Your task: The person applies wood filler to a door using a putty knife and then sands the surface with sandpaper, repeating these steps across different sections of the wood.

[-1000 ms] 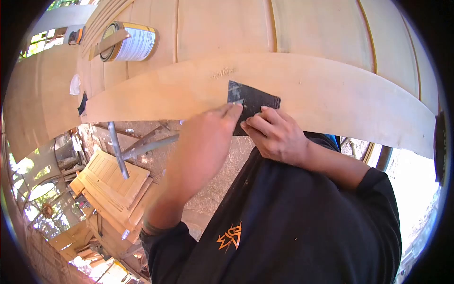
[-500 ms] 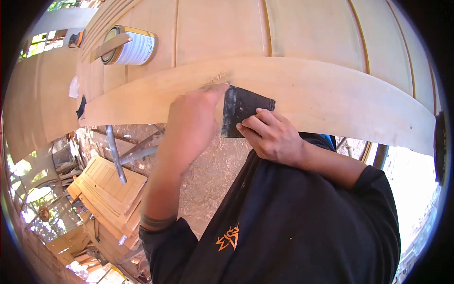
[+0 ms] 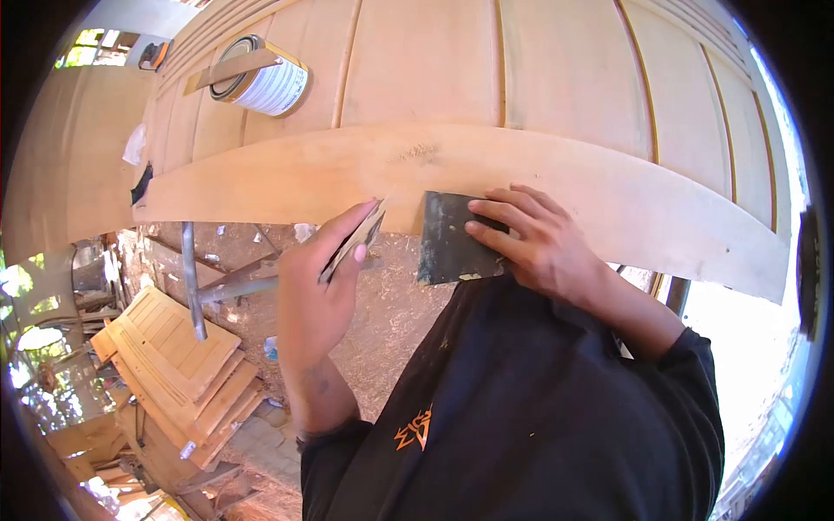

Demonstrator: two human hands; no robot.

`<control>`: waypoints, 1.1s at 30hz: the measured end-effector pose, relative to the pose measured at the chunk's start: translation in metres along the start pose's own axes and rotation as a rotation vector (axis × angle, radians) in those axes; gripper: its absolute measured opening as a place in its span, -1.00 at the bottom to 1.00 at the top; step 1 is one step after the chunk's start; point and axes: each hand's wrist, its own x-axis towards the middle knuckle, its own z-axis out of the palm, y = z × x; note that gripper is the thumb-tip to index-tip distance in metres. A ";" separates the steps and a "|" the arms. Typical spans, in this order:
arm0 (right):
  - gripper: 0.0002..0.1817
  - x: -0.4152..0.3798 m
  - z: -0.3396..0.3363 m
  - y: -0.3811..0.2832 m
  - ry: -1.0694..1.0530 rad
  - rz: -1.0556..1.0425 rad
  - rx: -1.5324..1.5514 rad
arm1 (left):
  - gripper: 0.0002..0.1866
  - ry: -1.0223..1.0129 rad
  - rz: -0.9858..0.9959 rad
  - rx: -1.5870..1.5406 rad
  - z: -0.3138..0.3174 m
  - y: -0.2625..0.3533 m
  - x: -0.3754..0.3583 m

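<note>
My left hand (image 3: 320, 282) pinches a thin, stained flat piece (image 3: 354, 240) between thumb and fingers, tilted up at the near edge of a pale wooden panel (image 3: 287, 178). To its right, my right hand (image 3: 540, 239) grips a dark square sheet (image 3: 460, 239) by its right side, thumb underneath and out of sight. The sheet's lower part hangs past the panel's edge, and its left edge carries pale smears. On the panel beyond both hands lies a small rough patch of light crumbs (image 3: 419, 152).
An open can (image 3: 276, 87) with a flat wooden stick (image 3: 230, 71) across its top stands on the panel at the upper left. A black scrap (image 3: 142, 184) lies at the panel's left end. Stacked wooden panels (image 3: 178, 339) and a metal leg (image 3: 191, 278) are below.
My left hand has drawn back from the rough patch and turned, showing the thin piece. The dark sheet has moved toward me and slightly right, with the right hand's fingers now spread over it.
</note>
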 end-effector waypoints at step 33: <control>-0.40 0.009 -0.019 -0.002 -0.279 0.137 0.170 | -0.61 0.247 -0.079 -0.068 0.002 -0.037 -0.057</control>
